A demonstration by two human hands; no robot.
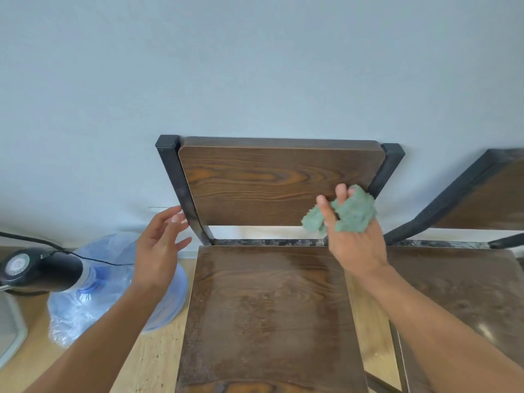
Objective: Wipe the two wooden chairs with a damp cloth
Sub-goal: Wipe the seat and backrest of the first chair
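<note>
Two dark wooden chairs with black metal frames stand side by side against a pale wall. The nearer chair (pixel 263 307) fills the middle, its backrest (pixel 272 185) upright and its seat streaked with damp. The second chair (pixel 465 279) is at the right, partly cut off. My right hand (pixel 354 239) grips a crumpled green cloth (pixel 351 211) in front of the lower right corner of the nearer backrest. My left hand (pixel 158 245) is open, fingers spread, with its fingertips at the left black frame post (pixel 181 194); I cannot tell whether they touch it.
A large blue water bottle (pixel 113 282) with a black pump cap (pixel 34 268) and a thin black cable lies on the light wood floor left of the chair. A pale grey object's corner (pixel 11 336) shows at the far left edge.
</note>
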